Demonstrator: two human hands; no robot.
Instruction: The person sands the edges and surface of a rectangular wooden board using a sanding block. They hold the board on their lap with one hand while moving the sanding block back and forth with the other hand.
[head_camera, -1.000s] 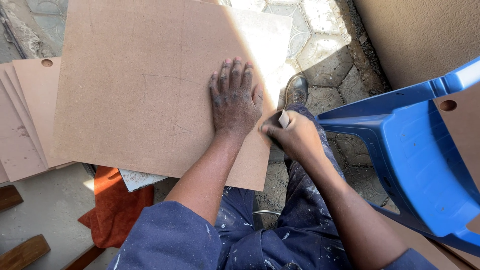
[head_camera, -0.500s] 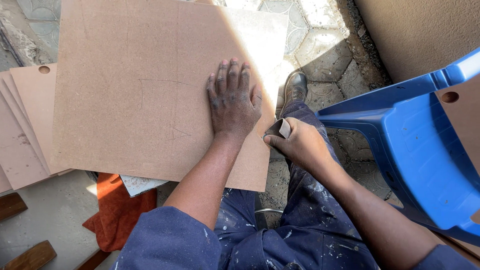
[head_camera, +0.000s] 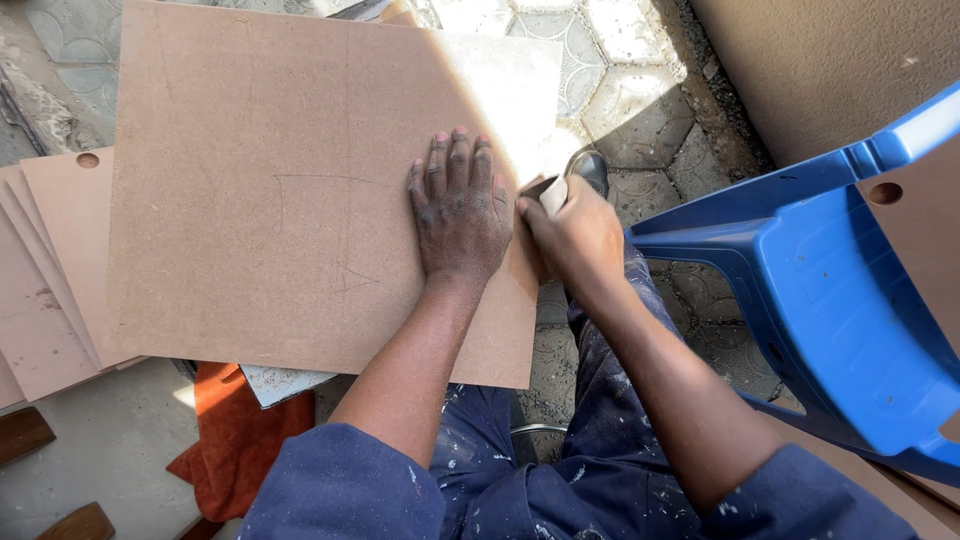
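Observation:
A large brown fibreboard panel lies flat across my lap, with faint pencil lines drawn on it. My left hand presses flat on the panel near its right edge, fingers spread and pointing away. My right hand grips a small folded piece of sandpaper and holds it against the panel's right edge, beside my left hand.
A blue plastic chair lies tipped at the right. More brown panels with round holes are stacked at the left. An orange cloth lies under the panel's near edge. My shoe rests on patterned paving tiles.
My right hand has slid the sandpaper forward along the panel's right edge, away from me. My left hand has stayed pressed on the panel.

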